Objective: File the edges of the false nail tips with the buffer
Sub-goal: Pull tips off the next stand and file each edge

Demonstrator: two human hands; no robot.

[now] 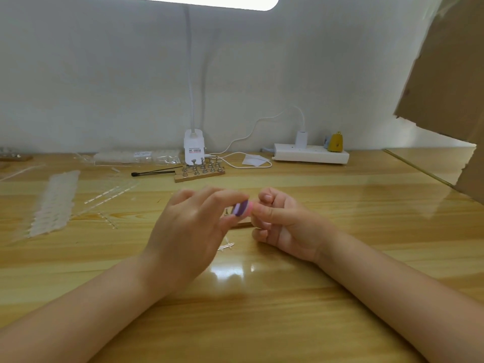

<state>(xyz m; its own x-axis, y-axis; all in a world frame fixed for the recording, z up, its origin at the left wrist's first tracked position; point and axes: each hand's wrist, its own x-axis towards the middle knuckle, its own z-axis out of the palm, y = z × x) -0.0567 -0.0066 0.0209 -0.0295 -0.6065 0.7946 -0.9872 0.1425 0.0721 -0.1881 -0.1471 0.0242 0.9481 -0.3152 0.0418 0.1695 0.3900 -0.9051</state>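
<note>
A small purple and pink buffer block (243, 208) is pinched between the thumb and fingertips of my left hand (195, 229), just above the wooden table (262, 323). My right hand (282, 224) sits right next to it with curled fingers, its fingertips meeting the pink end of the buffer. Whatever my right fingers pinch is too small and hidden to make out. A strip of clear false nail tips (53, 204) lies at the left. A wooden stand with several metal nail holders (200, 170) is behind my hands.
Clear plastic sprue pieces (226, 244) lie by my hands and others (110, 195) at the left. Black tweezers (153, 172), a white lamp base (193, 149), a cable, a power strip (311, 153) and a bag of tips (138, 155) line the back. Cardboard (450, 74) overhangs the right.
</note>
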